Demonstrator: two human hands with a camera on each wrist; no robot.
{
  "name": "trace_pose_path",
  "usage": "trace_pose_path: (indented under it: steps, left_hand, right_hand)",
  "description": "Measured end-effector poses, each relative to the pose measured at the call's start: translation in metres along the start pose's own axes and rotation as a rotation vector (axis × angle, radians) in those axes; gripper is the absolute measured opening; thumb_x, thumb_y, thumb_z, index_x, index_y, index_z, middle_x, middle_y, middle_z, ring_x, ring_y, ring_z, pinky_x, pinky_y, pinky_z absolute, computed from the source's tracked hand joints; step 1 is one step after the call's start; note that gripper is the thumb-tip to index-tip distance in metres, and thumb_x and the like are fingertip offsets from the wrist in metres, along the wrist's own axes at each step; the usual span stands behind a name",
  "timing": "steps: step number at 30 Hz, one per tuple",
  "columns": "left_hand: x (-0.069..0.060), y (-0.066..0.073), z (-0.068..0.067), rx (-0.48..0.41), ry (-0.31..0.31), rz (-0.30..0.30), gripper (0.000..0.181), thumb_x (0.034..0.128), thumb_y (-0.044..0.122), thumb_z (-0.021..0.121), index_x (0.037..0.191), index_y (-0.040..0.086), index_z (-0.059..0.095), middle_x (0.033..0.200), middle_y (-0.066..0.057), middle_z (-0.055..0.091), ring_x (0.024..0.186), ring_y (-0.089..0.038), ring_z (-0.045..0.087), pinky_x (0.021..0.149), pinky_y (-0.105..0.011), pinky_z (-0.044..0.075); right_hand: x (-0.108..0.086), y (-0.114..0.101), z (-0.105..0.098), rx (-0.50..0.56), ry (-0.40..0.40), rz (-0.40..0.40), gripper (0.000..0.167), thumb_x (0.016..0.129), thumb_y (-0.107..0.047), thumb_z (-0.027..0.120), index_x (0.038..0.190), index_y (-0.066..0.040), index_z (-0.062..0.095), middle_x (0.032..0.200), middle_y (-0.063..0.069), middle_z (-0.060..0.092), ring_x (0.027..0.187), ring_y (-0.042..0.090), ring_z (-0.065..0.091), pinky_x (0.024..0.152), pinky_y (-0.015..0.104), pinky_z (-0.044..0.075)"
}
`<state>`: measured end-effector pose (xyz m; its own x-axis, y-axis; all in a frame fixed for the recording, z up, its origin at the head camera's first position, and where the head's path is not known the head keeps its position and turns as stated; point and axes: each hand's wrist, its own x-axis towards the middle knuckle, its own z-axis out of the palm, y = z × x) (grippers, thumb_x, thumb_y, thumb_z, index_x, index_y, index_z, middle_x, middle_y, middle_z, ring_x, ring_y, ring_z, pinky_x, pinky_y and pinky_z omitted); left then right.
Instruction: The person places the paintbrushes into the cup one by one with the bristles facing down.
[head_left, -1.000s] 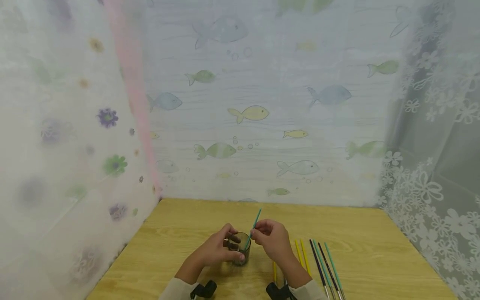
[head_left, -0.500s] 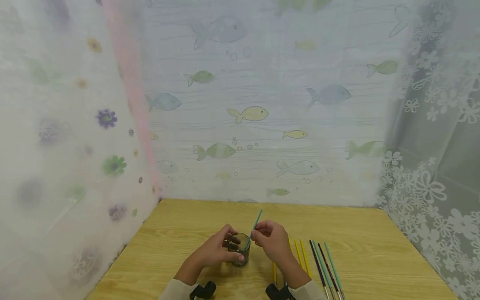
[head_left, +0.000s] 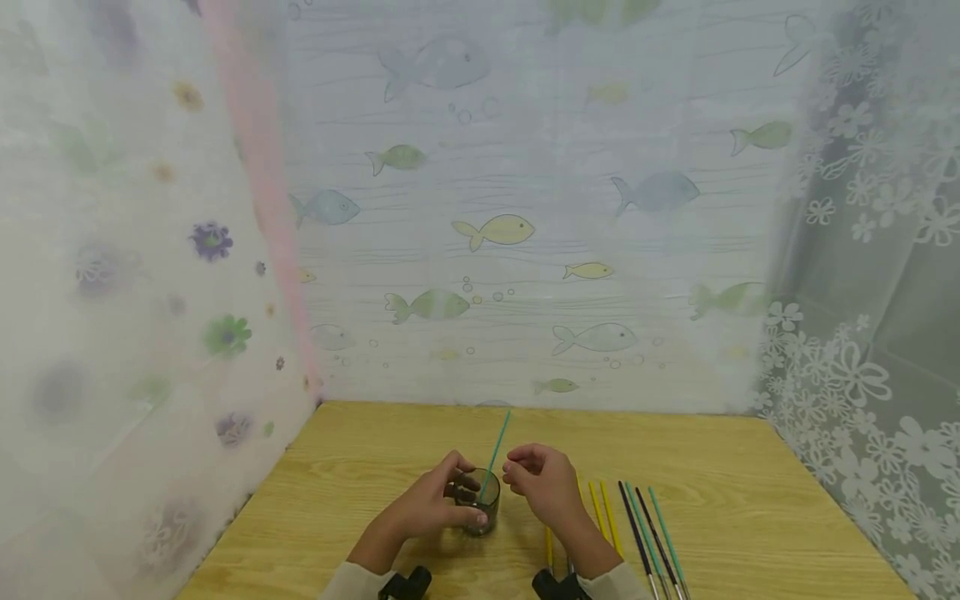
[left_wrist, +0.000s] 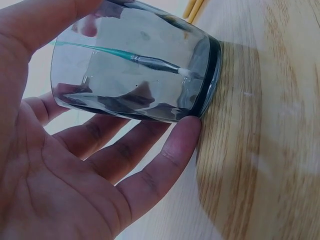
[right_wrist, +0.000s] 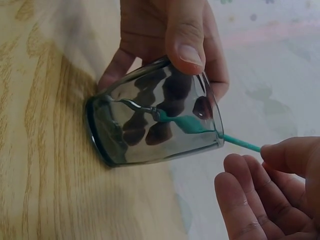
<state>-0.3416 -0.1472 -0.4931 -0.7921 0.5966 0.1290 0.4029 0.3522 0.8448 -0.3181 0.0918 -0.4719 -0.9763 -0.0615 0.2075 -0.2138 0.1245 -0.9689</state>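
A smoky clear glass (head_left: pixel 487 518) stands upright on the table. My left hand (head_left: pixel 431 500) holds it, thumb on the near side and fingers round the far side. In it leans a teal paintbrush (head_left: pixel 498 446); the left wrist view shows its metal ferrule and pale bristles (left_wrist: pixel 186 72) down near the bottom. Just right of the handle is my right hand (head_left: pixel 546 483), fingers loosely bent, with a small gap to the brush in the head view. In the right wrist view, the thumb of that hand (right_wrist: pixel 280 200) hides the handle's upper end.
Right of my right hand, several yellow, dark and teal paintbrushes (head_left: pixel 652 533) lie side by side on the wooden table (head_left: pixel 360 442). Some are partly hidden by my right forearm. Fish-patterned and flowered curtains (head_left: pixel 495 333) enclose the table at the back and sides.
My right fingers have let go of the teal paintbrush, and its handle has tipped left against the glass rim. The left hand keeps its hold on the glass.
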Motion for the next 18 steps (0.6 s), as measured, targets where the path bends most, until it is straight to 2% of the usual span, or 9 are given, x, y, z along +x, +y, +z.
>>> trace_pose_path:
  steps: [3,9,18]
  left_hand:
    - [-0.001,0.001,0.001,0.001,0.001,0.002,0.064,0.0921,0.034,0.081,0.134,0.005,0.043,0.134,-0.012,0.064,0.120,-0.025,0.067,0.100,-0.043,0.056]
    - [-0.002,0.003,0.000,-0.003,-0.008,0.004,0.060,0.0935,0.031,0.080,0.134,0.007,0.043,0.133,-0.012,0.065,0.119,-0.028,0.067,0.098,-0.040,0.056]
    - [-0.002,0.002,0.001,-0.007,-0.011,-0.008,0.064,0.0926,0.034,0.081,0.135,0.006,0.042,0.132,-0.010,0.066,0.117,-0.025,0.067,0.096,-0.038,0.057]
  right_hand:
    - [-0.002,-0.003,-0.002,-0.011,0.006,-0.005,0.016,0.099,-0.012,0.071,0.110,0.000,0.072,0.100,0.018,0.075,0.087,0.025,0.076,0.073,0.032,0.065]
    - [-0.004,-0.010,-0.003,-0.016,0.003,-0.010,0.017,0.099,-0.011,0.071,0.111,0.001,0.071,0.099,0.016,0.075,0.091,0.033,0.076,0.076,0.039,0.066]
    - [-0.001,-0.007,-0.017,-0.057,-0.004,-0.014,0.017,0.098,-0.014,0.073,0.110,-0.003,0.073,0.101,0.016,0.075,0.089,0.025,0.076,0.076,0.037,0.066]
